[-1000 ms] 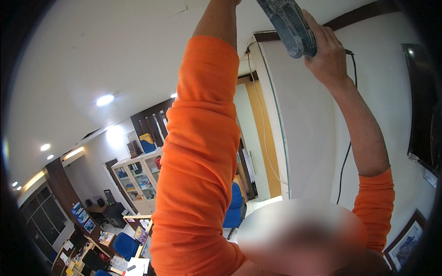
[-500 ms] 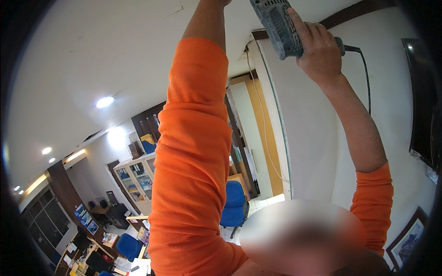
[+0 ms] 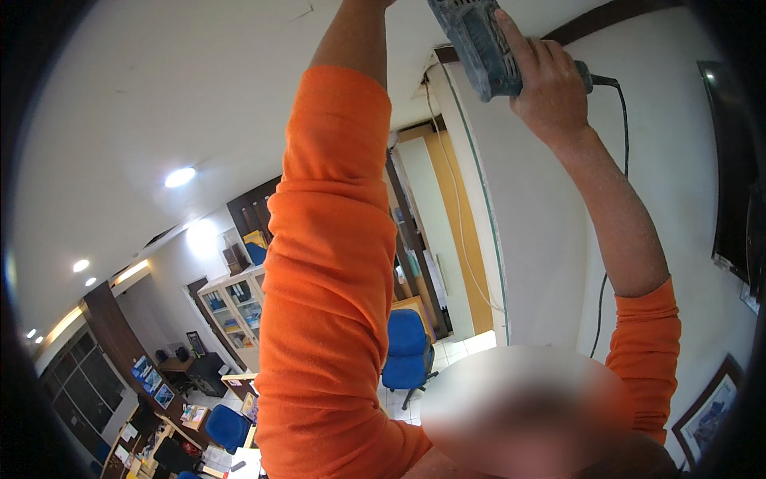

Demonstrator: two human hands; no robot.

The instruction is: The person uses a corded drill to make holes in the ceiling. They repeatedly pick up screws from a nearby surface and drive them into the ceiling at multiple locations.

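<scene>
My right hand is raised at the upper right, wrapped around the rear handle of a dusty dark grey-green corded power drill. Its index finger lies stretched along the drill's body. The front end of the drill is cut off by the top edge, so its tip is hidden. A black cord leaves the handle and hangs behind my right forearm. My left arm, in an orange sleeve, reaches straight up. Only a sliver of my left hand shows at the top edge; its fingers are out of sight.
White ceiling with lights spreads overhead. A partition edge with a loose white cable stands beside the drill. A dark wall screen and framed picture are on the right. Blue chairs, desks and a cabinet stand below.
The drill and my right hand have shifted slightly up and left in the picture. The cord has swung, and its lower length now shows below my right forearm.
</scene>
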